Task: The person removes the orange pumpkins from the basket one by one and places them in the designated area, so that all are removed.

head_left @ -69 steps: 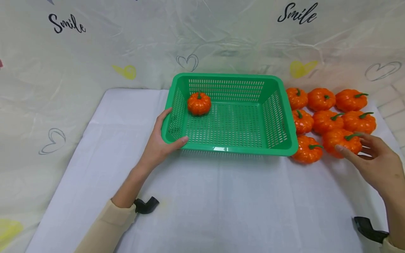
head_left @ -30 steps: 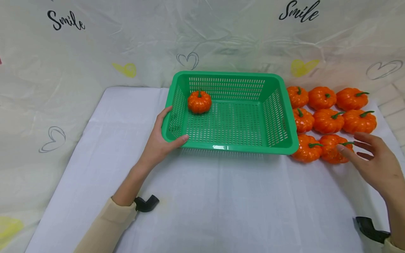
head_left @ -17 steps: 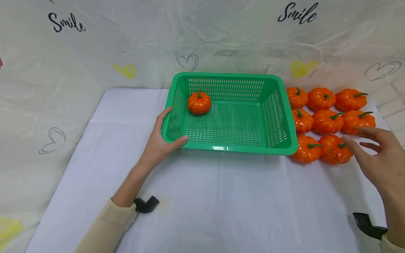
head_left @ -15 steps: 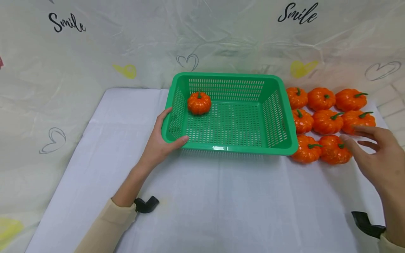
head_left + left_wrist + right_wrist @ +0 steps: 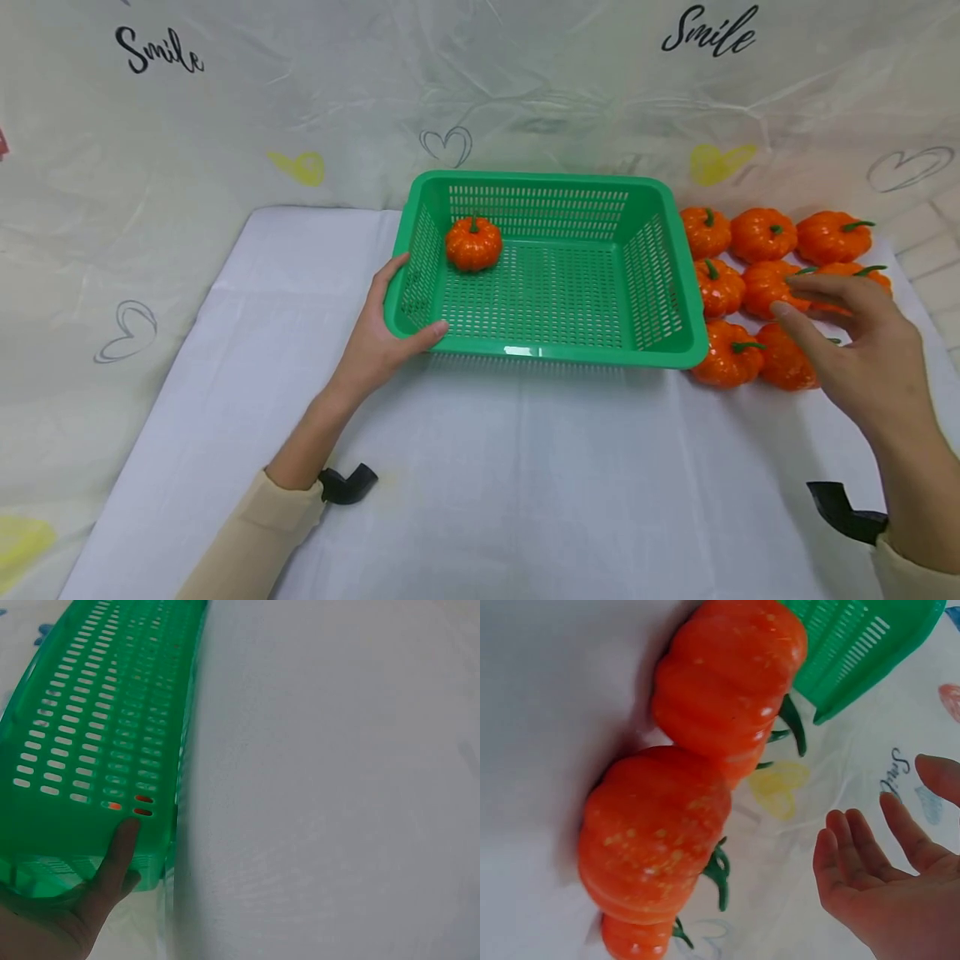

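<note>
My left hand (image 5: pixel 378 321) grips the near left corner of a green plastic basket (image 5: pixel 540 354), its thumb on the front rim. In the left wrist view a finger of the left hand (image 5: pixel 94 904) lies against the slotted basket wall (image 5: pixel 82 750). One small orange pumpkin (image 5: pixel 473 245) with a green stem sits inside at the left. My right hand (image 5: pixel 870 350) hovers over the front right pumpkin (image 5: pixel 787 362), fingers bent loosely and apart, holding nothing. In the right wrist view the hand (image 5: pixel 892 892) is clear of the pumpkins (image 5: pixel 656 832).
Several more orange pumpkins (image 5: pixel 761 234) stand in rows just right of the basket, on a white cloth-covered table (image 5: pixel 525 483). A pale plastic sheet (image 5: pixel 525 83) with printed hearts and words hangs behind. Black wrist mounts (image 5: pixel 348 485) are on both forearms.
My right hand has set the front right pumpkin down beside its neighbour, let go, risen and moved left over the pumpkins. The left hand and basket have stayed put.
</note>
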The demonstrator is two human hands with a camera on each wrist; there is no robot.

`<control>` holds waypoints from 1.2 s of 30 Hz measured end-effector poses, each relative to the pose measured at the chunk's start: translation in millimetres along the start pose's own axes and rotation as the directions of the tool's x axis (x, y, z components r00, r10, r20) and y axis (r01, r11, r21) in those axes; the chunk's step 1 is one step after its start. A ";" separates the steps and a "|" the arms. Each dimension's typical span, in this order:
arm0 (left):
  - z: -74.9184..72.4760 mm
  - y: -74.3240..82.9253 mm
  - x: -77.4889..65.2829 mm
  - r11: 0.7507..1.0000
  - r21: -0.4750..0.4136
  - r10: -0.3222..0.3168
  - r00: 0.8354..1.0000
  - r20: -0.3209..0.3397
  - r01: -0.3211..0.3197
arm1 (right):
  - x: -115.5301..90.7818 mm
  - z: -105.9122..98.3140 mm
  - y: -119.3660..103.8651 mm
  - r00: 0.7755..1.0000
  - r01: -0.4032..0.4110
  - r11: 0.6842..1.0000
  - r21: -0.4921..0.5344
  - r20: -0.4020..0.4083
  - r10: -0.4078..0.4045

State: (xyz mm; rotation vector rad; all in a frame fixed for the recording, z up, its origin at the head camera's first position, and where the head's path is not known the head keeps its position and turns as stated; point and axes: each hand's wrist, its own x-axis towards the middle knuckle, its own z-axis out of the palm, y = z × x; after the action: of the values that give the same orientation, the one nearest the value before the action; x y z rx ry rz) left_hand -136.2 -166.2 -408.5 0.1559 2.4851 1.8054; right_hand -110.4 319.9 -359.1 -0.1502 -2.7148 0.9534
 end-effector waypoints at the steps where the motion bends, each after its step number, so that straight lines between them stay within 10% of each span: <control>1: 0.1 -0.1 0.1 1.000 0.002 0.000 1.000 -0.001 0.000 | 0.5 0.3 -1.7 1.000 0.016 1.000 0.018 0.002 -0.016; 36: -0.7 0.6 0.2 1.000 0.008 0.001 1.000 -0.008 -0.001 | 12.6 28.0 -67.2 0.972 0.154 0.968 0.196 0.147 -0.185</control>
State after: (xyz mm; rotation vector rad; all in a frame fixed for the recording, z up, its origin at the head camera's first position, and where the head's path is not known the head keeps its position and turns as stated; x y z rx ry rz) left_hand -136.5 -166.6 -407.7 0.1510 2.4989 1.7999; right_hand -130.9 253.1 -335.4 0.2024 -2.7107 1.2033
